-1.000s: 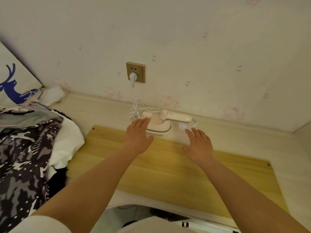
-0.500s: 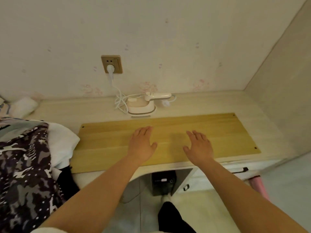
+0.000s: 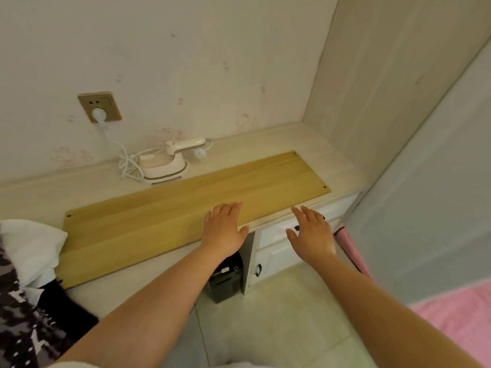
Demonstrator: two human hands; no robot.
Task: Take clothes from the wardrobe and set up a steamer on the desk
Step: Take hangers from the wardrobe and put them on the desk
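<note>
Both hands empty, fingers straight and spread. My left hand [image 3: 224, 229] hovers over the near edge of the long yellow wooden board [image 3: 186, 205] lying on the pale desk top [image 3: 313, 144]; I cannot tell whether the palm touches the board. My right hand [image 3: 310, 235] is off the desk edge, in front of the white drawer front [image 3: 273, 235], holding nothing.

The small cream handheld steamer [image 3: 170, 163] sits flat on the desk behind the board, close to the wall. Its white cord [image 3: 125, 160] lies in loose loops just left of it and runs up to the white plug [image 3: 99, 114] in the tan wall socket [image 3: 100, 107]. Judgement: plugged in, so this part of the set-up looks finished.

Heap of clothes at the left end of the desk: a white garment [image 3: 29, 245] over a black-and-white patterned fabric [image 3: 24, 328].

Risks from here:
- Steamer soleplate faces down on the desk; if powered, it could scorch the surface.
- Slack cord loops could snag a hand or garment and drag the steamer off.
- The heap overhangs the board's left end; it could slide.
</note>
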